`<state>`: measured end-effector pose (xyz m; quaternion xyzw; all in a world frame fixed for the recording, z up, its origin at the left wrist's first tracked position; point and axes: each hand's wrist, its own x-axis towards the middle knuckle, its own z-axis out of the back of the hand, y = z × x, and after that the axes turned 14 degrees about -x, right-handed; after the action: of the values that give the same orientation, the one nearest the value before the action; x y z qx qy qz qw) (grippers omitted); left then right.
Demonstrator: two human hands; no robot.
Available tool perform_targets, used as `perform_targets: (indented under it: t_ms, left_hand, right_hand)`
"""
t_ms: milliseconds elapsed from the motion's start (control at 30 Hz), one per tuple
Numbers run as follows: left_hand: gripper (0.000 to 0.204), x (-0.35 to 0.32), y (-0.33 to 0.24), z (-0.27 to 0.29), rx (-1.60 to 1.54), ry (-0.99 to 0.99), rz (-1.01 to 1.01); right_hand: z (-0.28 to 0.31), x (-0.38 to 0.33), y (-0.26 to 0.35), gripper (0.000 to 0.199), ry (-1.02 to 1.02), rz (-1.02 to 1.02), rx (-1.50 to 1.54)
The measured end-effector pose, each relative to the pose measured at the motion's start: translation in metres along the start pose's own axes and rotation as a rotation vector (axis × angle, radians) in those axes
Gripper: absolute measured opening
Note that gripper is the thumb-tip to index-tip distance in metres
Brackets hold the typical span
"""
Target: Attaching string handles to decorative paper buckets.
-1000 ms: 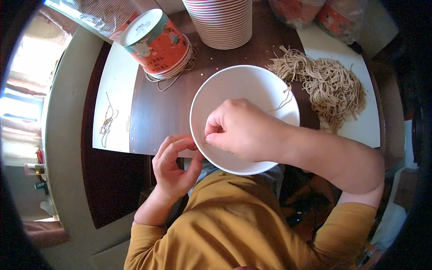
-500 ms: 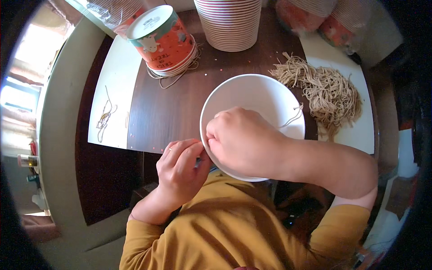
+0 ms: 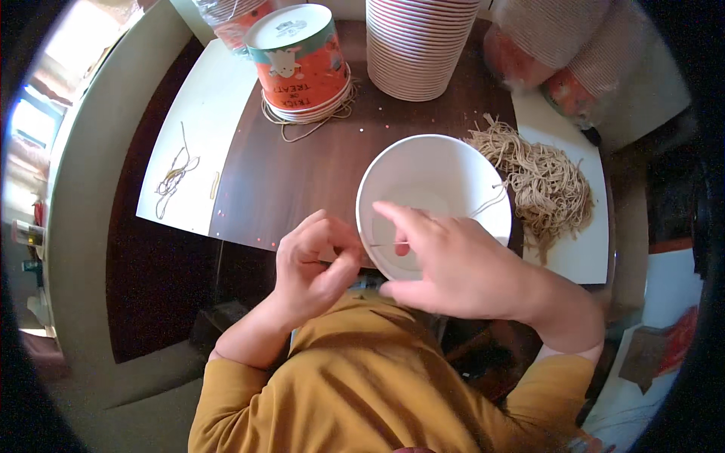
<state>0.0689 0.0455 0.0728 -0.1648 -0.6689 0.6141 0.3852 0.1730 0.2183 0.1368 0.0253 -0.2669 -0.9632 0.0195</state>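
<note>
A white paper bucket (image 3: pixel 423 174) stands open end up at the table's near edge, tilted slightly toward me. A short cord (image 3: pixel 492 200) hangs through its right wall, knotted near the rim. On the bucket's left, my left hand (image 3: pixel 313 260) is closed, fingertips pinched together beside the outer wall; what they hold is hidden. My right hand (image 3: pixel 476 260) is over the bucket's near side, index finger stretched out and thumb spread wide. A thin piece of cord (image 3: pixel 387 244) runs from the bucket's left inner wall to the right hand's curled fingers; I see no firm grip on it.
A heap of beige cords (image 3: pixel 547 181) lies at the right. Behind stand a tall stack of white buckets (image 3: pixel 419 53) and an upturned orange bucket (image 3: pixel 302 75) with cords round its base. Plastic-wrapped buckets (image 3: pixel 559 53) are at back right, loose cords (image 3: pixel 175 177) at left.
My right hand has come partly out of the bucket and its fingers have opened. A thin cord now shows at the left inner wall. My left hand stays pinched beside the bucket.
</note>
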Motion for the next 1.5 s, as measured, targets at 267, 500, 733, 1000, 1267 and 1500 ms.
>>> perform_targets:
  t_ms: [267,500,733,1000,1267,1500]
  left_hand:
    - [0.003,-0.012,0.014,0.025,-0.51,0.002,0.125]
    - [0.003,-0.011,0.015,0.022,-0.945,0.009,0.232]
    - [0.01,0.003,0.003,0.014,-0.799,0.046,0.14]
    - [0.009,0.031,-0.018,-0.003,-0.469,0.122,0.266]
    - [0.016,0.032,-0.014,0.017,-0.776,0.312,0.623]
    - [0.017,0.024,-0.016,0.027,-0.825,0.281,0.641]
  right_hand:
    - [0.005,0.006,-0.003,0.044,0.07,-0.045,-0.042]
    - [0.005,0.012,-0.005,0.024,-0.035,-0.023,-0.184]
    - [0.003,0.013,0.01,0.017,-0.212,0.04,-0.468]
    - [0.036,0.026,0.029,0.017,-0.054,0.436,-0.325]
    - [0.04,0.071,0.017,0.022,0.049,0.453,-0.042]
    - [0.033,0.079,-0.005,0.02,0.109,0.167,0.119]
